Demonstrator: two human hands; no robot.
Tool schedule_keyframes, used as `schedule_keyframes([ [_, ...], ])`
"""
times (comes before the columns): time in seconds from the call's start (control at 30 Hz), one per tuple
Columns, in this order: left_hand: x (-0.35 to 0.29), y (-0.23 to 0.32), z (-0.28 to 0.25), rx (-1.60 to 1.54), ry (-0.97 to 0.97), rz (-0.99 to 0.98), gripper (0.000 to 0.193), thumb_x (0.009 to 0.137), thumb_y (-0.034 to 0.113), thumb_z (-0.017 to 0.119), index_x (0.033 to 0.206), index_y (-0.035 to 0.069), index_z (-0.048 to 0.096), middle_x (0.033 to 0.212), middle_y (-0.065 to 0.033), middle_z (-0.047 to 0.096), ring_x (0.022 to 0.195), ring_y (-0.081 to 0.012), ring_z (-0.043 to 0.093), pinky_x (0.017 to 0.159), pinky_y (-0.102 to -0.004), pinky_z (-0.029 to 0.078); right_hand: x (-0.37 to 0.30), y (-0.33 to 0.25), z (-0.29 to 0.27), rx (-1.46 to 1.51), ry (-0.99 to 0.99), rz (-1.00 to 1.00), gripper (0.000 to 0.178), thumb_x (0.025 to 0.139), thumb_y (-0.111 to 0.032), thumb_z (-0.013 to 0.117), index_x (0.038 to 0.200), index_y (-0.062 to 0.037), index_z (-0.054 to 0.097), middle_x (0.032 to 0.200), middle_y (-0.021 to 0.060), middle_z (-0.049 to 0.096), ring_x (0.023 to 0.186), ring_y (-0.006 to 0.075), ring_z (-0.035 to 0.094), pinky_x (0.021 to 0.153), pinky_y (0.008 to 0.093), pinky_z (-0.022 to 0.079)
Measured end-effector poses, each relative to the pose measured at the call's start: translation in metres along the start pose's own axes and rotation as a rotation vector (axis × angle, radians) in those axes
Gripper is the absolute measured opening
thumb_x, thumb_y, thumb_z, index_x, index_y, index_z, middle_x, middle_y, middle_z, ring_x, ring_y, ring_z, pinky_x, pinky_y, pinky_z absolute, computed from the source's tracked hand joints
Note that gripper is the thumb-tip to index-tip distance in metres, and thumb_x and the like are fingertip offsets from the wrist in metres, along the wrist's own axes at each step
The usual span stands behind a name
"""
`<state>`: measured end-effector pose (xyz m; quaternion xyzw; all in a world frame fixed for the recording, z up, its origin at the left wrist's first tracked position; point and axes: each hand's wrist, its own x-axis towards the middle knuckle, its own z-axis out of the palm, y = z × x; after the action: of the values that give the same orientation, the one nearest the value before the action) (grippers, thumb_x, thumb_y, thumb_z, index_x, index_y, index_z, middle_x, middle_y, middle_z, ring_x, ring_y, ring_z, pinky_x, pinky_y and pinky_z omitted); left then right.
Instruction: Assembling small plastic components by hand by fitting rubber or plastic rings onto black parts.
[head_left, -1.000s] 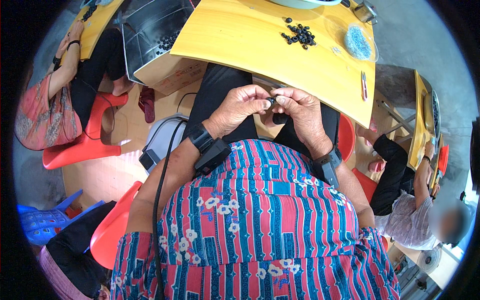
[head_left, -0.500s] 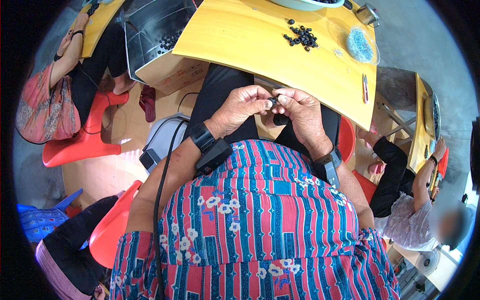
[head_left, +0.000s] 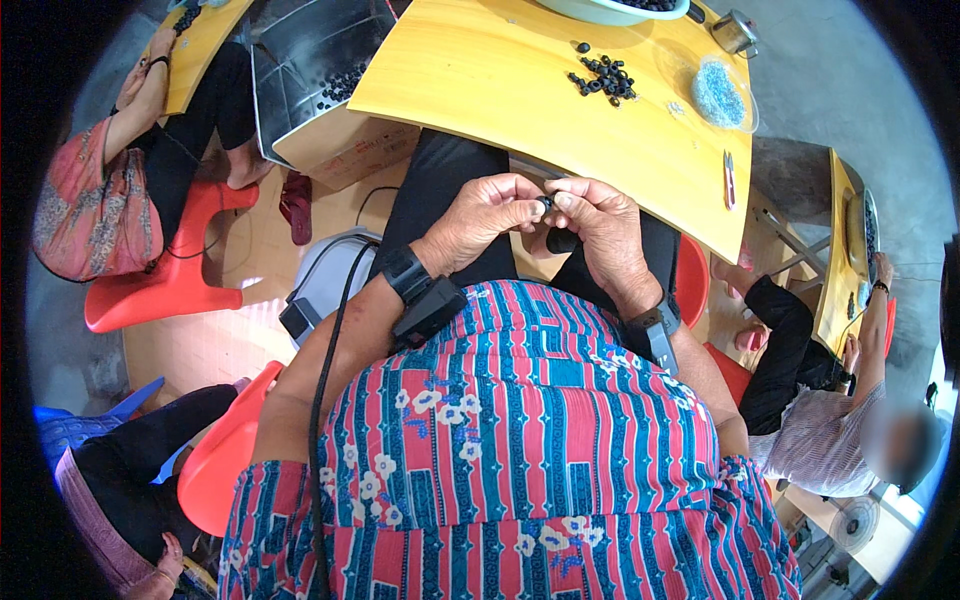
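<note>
Over my lap, just off the table's front edge, my two hands meet fingertip to fingertip. My left hand [head_left: 492, 215] pinches a small black part [head_left: 545, 202] between thumb and forefinger. From the other side my right hand [head_left: 601, 222] closes thumb and forefinger on the same part, mostly hidden by the fingers. On the yellow table [head_left: 480, 75] ahead lies a loose pile of similar small black parts [head_left: 604, 80]. A clear dish of bluish, glittering small pieces [head_left: 718, 93] stands to its right.
Red-handled snips [head_left: 729, 180] lie near the table's right edge, and a metal cup [head_left: 734, 33] stands at the far right corner. A pale green basin [head_left: 610, 10] holds more black parts. Left of the table is a lined carton [head_left: 340, 150]. Other people sit on both sides.
My hands stay in almost the same place, still pinching the small black part. At the right, the co-worker's arm has reached farther forward; at lower left, another person's hand has come into view.
</note>
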<state>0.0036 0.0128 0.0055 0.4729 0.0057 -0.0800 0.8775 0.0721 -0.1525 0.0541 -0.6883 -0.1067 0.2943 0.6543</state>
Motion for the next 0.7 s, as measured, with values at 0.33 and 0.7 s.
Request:
schedule_keyframes([
  [0.33, 0.001, 0.002, 0.002, 0.084, 0.051, 0.028, 0.016, 0.089, 0.017, 0.061, 0.096, 0.003, 0.059, 0.083, 0.0007, 0.057, 0.076, -0.0056, 0.052, 0.071, -0.0202, 0.045, -0.004, 0.003, 0.012, -0.047, 0.101, -0.165, 0.014, 0.085, -0.003, 0.06, 0.096, 0.0012, 0.067, 0.076, 0.0023, 0.063, 0.066, 0.0077, 0.056, 0.061, 0.0202, 0.045],
  [0.7, 0.0, 0.0, -0.001, -0.009, 0.022, -0.028, 0.018, 0.09, 0.018, 0.06, 0.099, 0.003, 0.058, 0.087, -0.0004, 0.059, 0.079, -0.0064, 0.053, 0.076, -0.0225, 0.047, -0.004, 0.009, 0.011, 0.162, 0.021, -0.084, 0.017, 0.087, -0.004, 0.058, 0.102, 0.0015, 0.065, 0.076, 0.001, 0.061, 0.068, 0.0065, 0.054, 0.061, 0.0192, 0.043],
])
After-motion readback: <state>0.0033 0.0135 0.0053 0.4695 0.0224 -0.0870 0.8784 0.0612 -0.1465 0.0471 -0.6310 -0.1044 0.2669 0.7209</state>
